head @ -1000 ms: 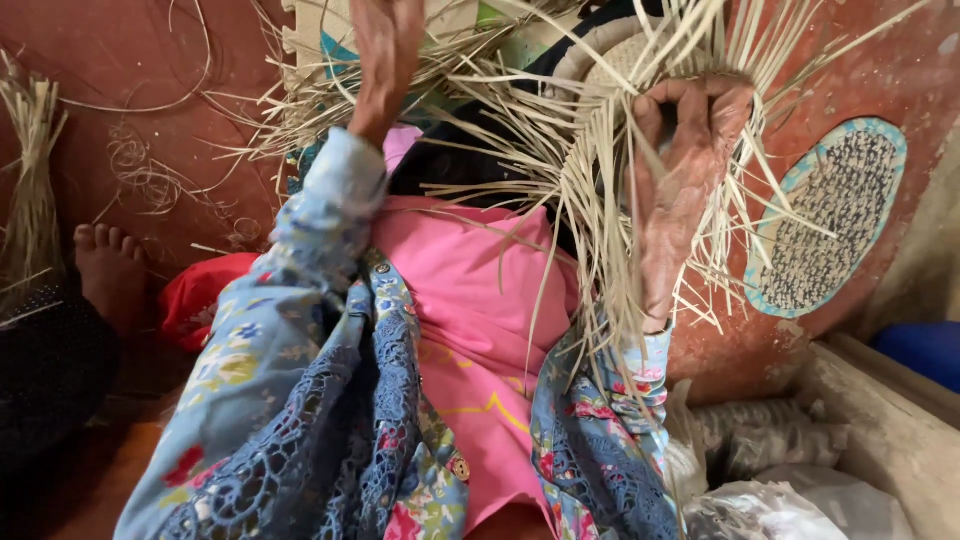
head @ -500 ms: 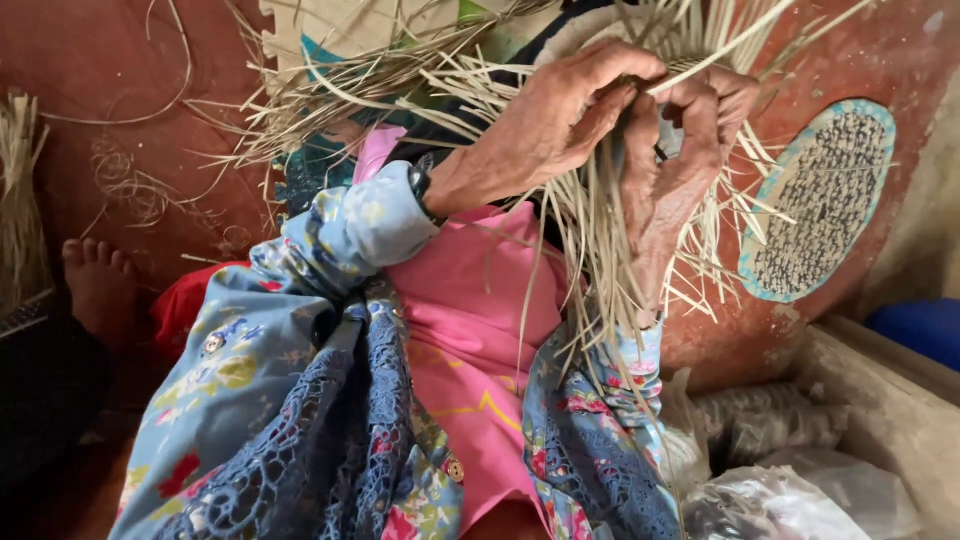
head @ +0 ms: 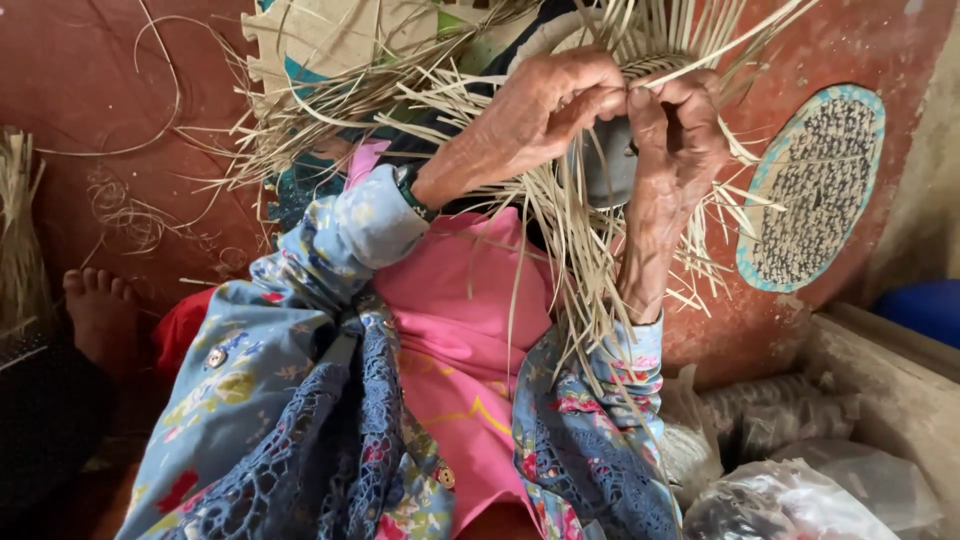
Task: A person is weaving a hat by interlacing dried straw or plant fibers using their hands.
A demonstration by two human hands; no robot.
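A half-woven piece of pale straw (head: pixel 600 215) hangs in front of me, with many loose strands sticking out all round. My left hand (head: pixel 545 105) pinches strands near its top edge. My right hand (head: pixel 675 135) grips the same weave just to the right, fingers curled over the strands. The two hands nearly touch. Both arms wear blue floral sleeves, and a pink cloth (head: pixel 455 330) covers my lap below.
A flat woven mat (head: pixel 330 40) lies on the red floor behind the weave. A round woven disc with a blue rim (head: pixel 815 190) lies at right. Another person's bare foot (head: pixel 100 310) rests at left. Plastic bags (head: pixel 790 495) sit at bottom right beside a concrete ledge.
My left hand came down from the top of the view and across to the right, and now pinches the straw next to my right hand. The right hand stayed on the weave.
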